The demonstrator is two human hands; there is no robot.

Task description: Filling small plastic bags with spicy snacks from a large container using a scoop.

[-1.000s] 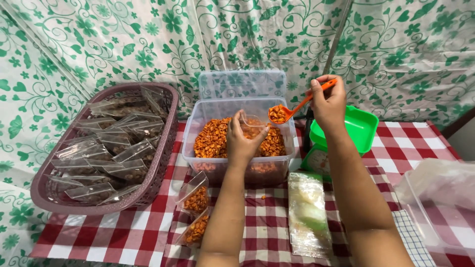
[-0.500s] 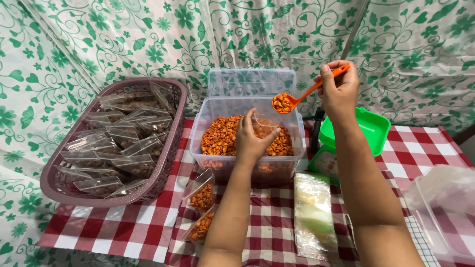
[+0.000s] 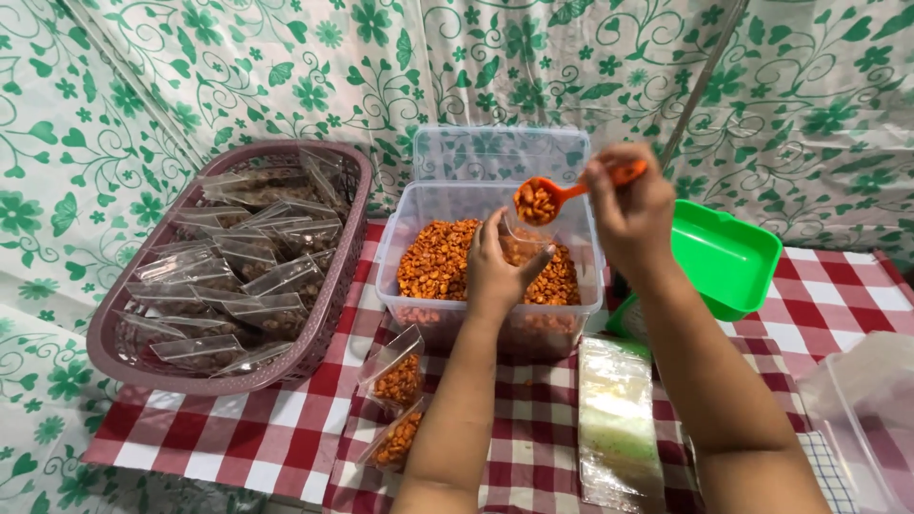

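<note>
- Near edge: two filled pouches point(image 3: 395, 376) lean on the checked cloth point(image 3: 286, 428), left of the left arm; a pack of flat bags point(image 3: 617, 428) lies between the arms.
- Left hand point(image 3: 497, 271) pinches a clear pouch point(image 3: 522, 240) open over the tub point(image 3: 405, 281) of orange snack.
- Right hand point(image 3: 630, 211) grips an orange spoon point(image 3: 550, 196) by its handle, bowl loaded, just above the pouch mouth.
- The step looks like filling; next calls for a slow tilt, centred over the narrow mouth.
- The tub below would catch spills.
- Room is tight: basket point(image 3: 328, 314) left, green tray point(image 3: 728, 257) right, lid point(image 3: 500, 152) and curtain far.
</note>
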